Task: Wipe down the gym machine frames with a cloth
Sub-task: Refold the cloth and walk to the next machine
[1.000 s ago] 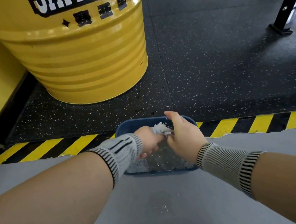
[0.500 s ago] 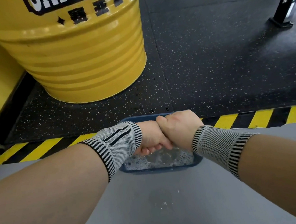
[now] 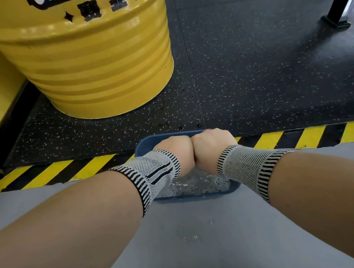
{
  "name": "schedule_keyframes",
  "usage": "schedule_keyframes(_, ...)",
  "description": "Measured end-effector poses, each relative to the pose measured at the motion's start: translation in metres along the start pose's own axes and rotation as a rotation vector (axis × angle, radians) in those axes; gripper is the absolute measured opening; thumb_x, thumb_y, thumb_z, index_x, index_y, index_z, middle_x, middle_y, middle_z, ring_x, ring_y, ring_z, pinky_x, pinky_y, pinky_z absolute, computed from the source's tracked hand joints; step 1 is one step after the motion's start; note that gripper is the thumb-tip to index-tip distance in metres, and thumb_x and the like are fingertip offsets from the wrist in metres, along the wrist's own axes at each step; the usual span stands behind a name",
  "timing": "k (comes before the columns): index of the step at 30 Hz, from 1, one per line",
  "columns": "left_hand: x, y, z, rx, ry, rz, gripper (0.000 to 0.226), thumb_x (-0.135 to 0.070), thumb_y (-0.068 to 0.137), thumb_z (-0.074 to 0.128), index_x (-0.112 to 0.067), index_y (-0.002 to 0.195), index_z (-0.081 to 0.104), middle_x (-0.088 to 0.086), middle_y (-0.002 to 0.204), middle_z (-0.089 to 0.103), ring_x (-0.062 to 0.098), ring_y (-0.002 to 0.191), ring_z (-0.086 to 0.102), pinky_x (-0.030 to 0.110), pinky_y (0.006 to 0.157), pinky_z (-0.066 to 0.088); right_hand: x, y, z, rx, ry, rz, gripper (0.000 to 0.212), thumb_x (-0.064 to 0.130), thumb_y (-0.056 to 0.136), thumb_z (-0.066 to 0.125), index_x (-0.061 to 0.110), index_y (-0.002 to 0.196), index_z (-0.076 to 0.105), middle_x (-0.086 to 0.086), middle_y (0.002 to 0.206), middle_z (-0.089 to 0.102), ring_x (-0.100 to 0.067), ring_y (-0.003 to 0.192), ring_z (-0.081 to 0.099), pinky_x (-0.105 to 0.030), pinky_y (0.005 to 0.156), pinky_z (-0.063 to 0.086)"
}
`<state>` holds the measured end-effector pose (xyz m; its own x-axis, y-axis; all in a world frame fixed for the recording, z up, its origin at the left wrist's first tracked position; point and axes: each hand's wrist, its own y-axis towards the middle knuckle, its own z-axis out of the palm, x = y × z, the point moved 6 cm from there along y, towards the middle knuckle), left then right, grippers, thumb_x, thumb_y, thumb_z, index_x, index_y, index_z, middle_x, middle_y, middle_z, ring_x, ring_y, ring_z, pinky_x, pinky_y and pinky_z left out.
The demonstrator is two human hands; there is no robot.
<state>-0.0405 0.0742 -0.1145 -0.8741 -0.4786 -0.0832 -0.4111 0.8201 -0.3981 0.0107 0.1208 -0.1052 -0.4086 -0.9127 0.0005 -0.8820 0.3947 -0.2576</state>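
You are pressing your left hand and right hand knuckle to knuckle, both fisted over the soapy basin at the grey floor's far edge. The cloth is hidden, probably being wrung inside them. Next: carry it to the frame, far right corner.

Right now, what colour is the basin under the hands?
Dark blue basin, foamy water inside; seen in the head view.

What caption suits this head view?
Left hand and right hand pressed together over a soapy blue basin, beside a yellow drum.
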Motion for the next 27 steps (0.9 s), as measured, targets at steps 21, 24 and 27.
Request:
schedule_keyframes(21, 0.026, 0.000, -0.009, -0.128, -0.408, 0.009, 0.034, -0.042, 0.081, 0.072, -0.019, 0.089, 0.049, -0.005, 0.089, 0.047, 0.014, 0.076, 0.047, 0.025, 0.064, 0.041, -0.044, 0.005, 0.009, 0.102, 1.322, 0.331, 0.010, 0.007, 0.086, 0.060, 0.017, 0.089, 0.061, -0.005, 0.070, 0.065, -0.016, 0.063, 0.059, -0.028, 0.059, 0.050)
schedule_keyframes(24, 0.032, -0.001, -0.006, -0.013, -1.113, -0.123, 0.026, -0.037, 0.083, 0.073, -0.012, 0.087, 0.065, 0.006, 0.084, 0.071, 0.016, 0.067, 0.053, 0.021, 0.057, 0.039, -0.055, 0.008, -0.008, -0.087, 1.389, 0.337, 0.010, 0.006, 0.086, 0.061, 0.012, 0.079, 0.064, -0.008, 0.073, 0.067, -0.017, 0.066, 0.061, -0.028, 0.064, 0.053)
schedule_keyframes(27, 0.031, -0.003, -0.005, 0.116, -1.564, -0.250, 0.015, -0.028, 0.092, 0.062, -0.018, 0.103, 0.064, 0.004, 0.101, 0.072, 0.016, 0.080, 0.065, 0.029, 0.069, 0.046, -0.065, 0.013, -0.016, -0.217, 1.386, 0.378, 0.014, 0.008, 0.085, 0.061, 0.016, 0.075, 0.065, -0.012, 0.083, 0.069, -0.020, 0.075, 0.061, -0.036, 0.072, 0.055)
